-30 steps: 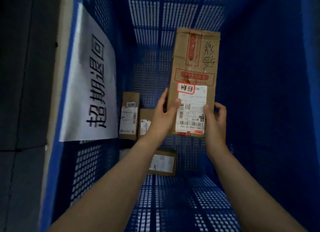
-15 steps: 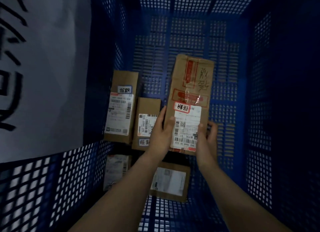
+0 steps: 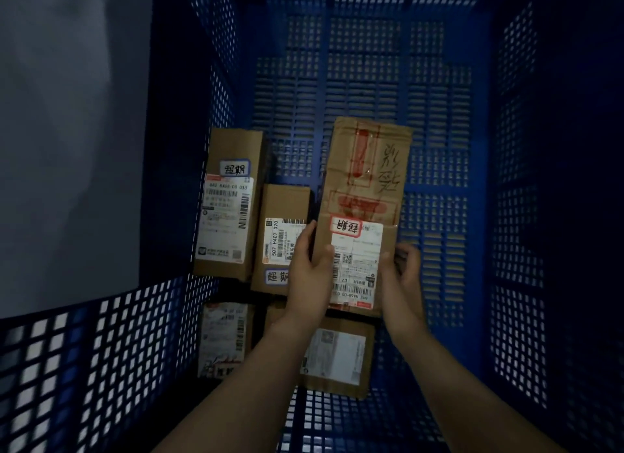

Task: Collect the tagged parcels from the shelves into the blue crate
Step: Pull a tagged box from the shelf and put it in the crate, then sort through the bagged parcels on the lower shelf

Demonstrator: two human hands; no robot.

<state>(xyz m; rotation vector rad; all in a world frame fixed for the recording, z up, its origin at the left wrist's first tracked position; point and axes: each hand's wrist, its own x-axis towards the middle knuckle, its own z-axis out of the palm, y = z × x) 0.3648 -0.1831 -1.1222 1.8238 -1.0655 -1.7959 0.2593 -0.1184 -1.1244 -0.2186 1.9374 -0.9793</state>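
I look down into the deep blue crate (image 3: 439,148) with perforated walls. A long brown cardboard parcel (image 3: 366,189) with a red-framed tag and a white shipping label sits low in the crate, near its floor. My left hand (image 3: 309,270) grips its left edge and my right hand (image 3: 403,277) grips its right edge. Beside it on the left lie a tall tagged parcel (image 3: 233,202) and a smaller tagged parcel (image 3: 280,236). Two more parcels (image 3: 337,358) lie nearer me, partly hidden by my forearms.
A large white paper sheet (image 3: 67,141) hangs on the crate's left wall. The crate floor to the right of the held parcel (image 3: 439,256) is bare blue grid. The right wall (image 3: 520,216) rises close by.
Both hands have lowered the long parcel deeper into the crate, next to the parcels on the left. My view has dropped closer to the crate floor.
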